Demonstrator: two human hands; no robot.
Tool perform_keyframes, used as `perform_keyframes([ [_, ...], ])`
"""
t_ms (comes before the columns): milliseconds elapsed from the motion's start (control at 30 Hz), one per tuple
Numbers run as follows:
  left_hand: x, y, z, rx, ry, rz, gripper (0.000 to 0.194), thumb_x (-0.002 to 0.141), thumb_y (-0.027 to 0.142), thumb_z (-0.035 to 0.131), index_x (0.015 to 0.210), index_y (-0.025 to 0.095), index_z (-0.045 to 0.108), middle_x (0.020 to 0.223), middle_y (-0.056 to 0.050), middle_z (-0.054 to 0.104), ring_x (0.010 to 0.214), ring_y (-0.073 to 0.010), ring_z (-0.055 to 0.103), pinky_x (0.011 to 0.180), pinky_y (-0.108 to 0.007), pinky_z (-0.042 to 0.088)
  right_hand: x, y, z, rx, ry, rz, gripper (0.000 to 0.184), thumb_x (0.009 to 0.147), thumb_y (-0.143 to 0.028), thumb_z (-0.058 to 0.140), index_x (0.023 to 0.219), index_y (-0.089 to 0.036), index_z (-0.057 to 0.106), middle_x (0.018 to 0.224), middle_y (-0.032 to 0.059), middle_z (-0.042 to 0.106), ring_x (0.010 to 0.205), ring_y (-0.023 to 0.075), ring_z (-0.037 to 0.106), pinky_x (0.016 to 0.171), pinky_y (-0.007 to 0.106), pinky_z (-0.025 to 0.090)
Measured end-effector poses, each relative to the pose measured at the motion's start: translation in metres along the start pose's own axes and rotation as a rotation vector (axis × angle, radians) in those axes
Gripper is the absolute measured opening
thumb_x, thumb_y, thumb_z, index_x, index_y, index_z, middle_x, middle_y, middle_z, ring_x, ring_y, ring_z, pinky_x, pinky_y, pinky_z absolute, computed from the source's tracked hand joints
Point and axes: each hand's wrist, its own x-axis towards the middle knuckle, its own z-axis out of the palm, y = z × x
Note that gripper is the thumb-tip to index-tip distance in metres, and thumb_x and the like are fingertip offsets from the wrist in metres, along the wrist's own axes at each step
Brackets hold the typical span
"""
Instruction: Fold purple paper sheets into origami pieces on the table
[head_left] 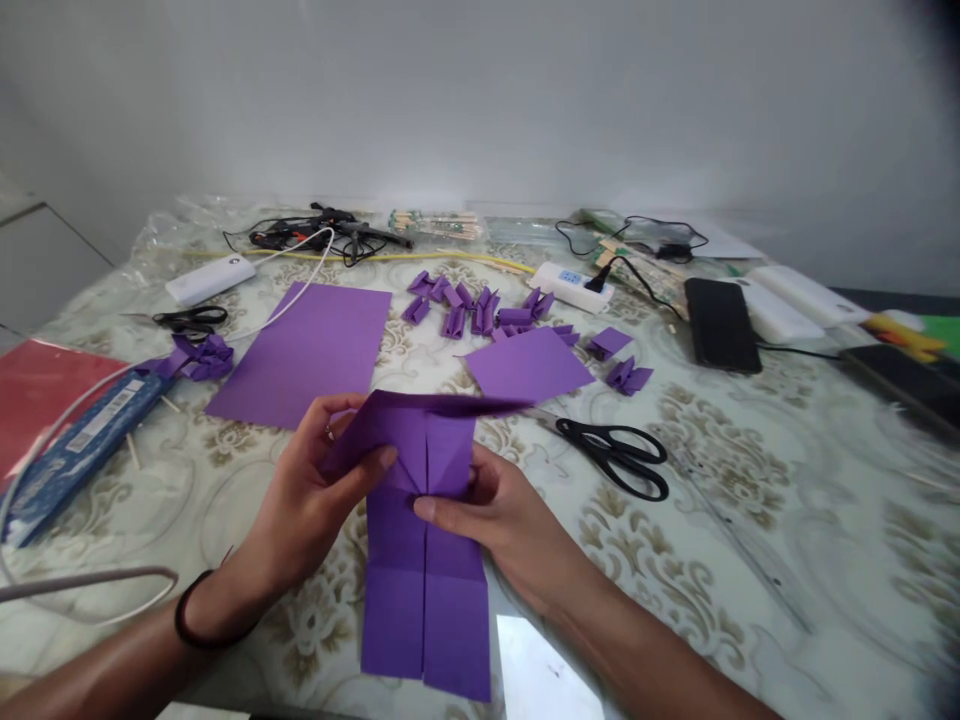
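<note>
While both hands' fingers grip folded purple paper (456, 590), black scissors (611, 450) lie near, bare patterned tablecloth (832, 480) rightward.

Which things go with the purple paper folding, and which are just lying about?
Likely belonging:
- creased purple paper, in left hand and right hand
- large purple sheet
- small folded pieces
- nearer scissors

Seemingly just lying about:
- power strip
- white oblong device
- blue packet
</note>
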Motion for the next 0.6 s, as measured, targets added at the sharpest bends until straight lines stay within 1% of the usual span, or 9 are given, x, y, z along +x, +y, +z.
perform_keyframes([
  [33,0.001,0.0,0.0,-0.002,-0.017,-0.017,0.039,0.087,0.037,0.085,0.119,0.023,0.068,0.096,-0.001,0.079,0.085,-0.0225,0.072,0.074,-0.03,0.058,0.0,0.0,0.0,-0.004,-0.003,-0.022,0.052,0.068,-0.03,0.104,0.114,-0.026,0.078,0.101,0.0002,0.085,0.084,0.0166,0.078,0.081,0.03,0.062],
  [100,0.002,-0.001,0.0,-0.028,-0.087,-0.063,0.041,0.087,0.04,0.086,0.121,0.021,0.071,0.106,-0.005,0.082,0.097,-0.0272,0.075,0.083,-0.035,0.061,-0.001,-0.002,0.001,-0.018,0.006,-0.049,0.054,0.073,-0.033,0.101,0.12,-0.027,0.076,0.104,0.001,0.085,0.086,0.018,0.079,0.081,0.032,0.063],
  [167,0.003,-0.003,0.001,-0.084,-0.167,-0.115,0.042,0.088,0.043,0.084,0.121,0.02,0.073,0.112,-0.007,0.083,0.107,-0.031,0.076,0.09,-0.039,0.062,-0.002,-0.003,0.002,-0.039,0.033,-0.056,0.054,0.075,-0.034,0.1,0.121,-0.026,0.075,0.103,0.0015,0.085,0.088,0.0194,0.08,0.081,0.033,0.063],
  [233,0.004,-0.005,0.002,-0.124,-0.21,-0.159,0.042,0.087,0.043,0.084,0.121,0.021,0.075,0.113,-0.007,0.084,0.111,-0.0328,0.077,0.094,-0.042,0.062,-0.003,-0.004,0.002,-0.054,0.052,-0.056,0.053,0.076,-0.035,0.099,0.121,-0.025,0.073,0.103,0.0021,0.084,0.09,0.0205,0.08,0.082,0.034,0.064],
  [367,0.004,-0.003,0.002,-0.099,-0.194,-0.165,0.043,0.085,0.037,0.084,0.124,0.021,0.075,0.113,-0.006,0.085,0.114,-0.0325,0.076,0.099,-0.044,0.062,-0.004,-0.005,0.005,-0.077,0.056,-0.071,0.053,0.076,-0.037,0.098,0.12,-0.026,0.07,0.106,0.0026,0.083,0.092,0.0228,0.08,0.085,0.038,0.064],
  [467,0.002,0.001,0.002,-0.033,-0.169,-0.157,0.038,0.085,0.037,0.084,0.119,0.021,0.076,0.11,-0.007,0.085,0.106,-0.0316,0.077,0.093,-0.042,0.063,-0.005,-0.005,0.008,-0.084,0.063,-0.077,0.056,0.075,-0.037,0.099,0.119,-0.029,0.065,0.098,-0.0002,0.081,0.086,0.0233,0.079,0.083,0.042,0.066],
  [533,0.002,0.004,0.002,-0.009,-0.156,-0.16,0.035,0.085,0.037,0.084,0.115,0.021,0.077,0.108,-0.007,0.085,0.102,-0.0314,0.077,0.09,-0.041,0.063,-0.005,-0.006,0.009,-0.084,0.078,-0.08,0.059,0.074,-0.038,0.099,0.12,-0.03,0.063,0.095,-0.0018,0.08,0.081,0.0229,0.079,0.08,0.042,0.066],
  [600,0.001,0.006,0.004,-0.014,-0.133,-0.164,0.039,0.082,0.037,0.085,0.117,0.021,0.076,0.106,-0.006,0.084,0.1,-0.0315,0.077,0.088,-0.04,0.063,-0.006,-0.006,0.01,-0.085,0.091,-0.092,0.06,0.074,-0.038,0.099,0.121,-0.03,0.063,0.096,-0.0017,0.08,0.081,0.0228,0.079,0.079,0.041,0.066],
])
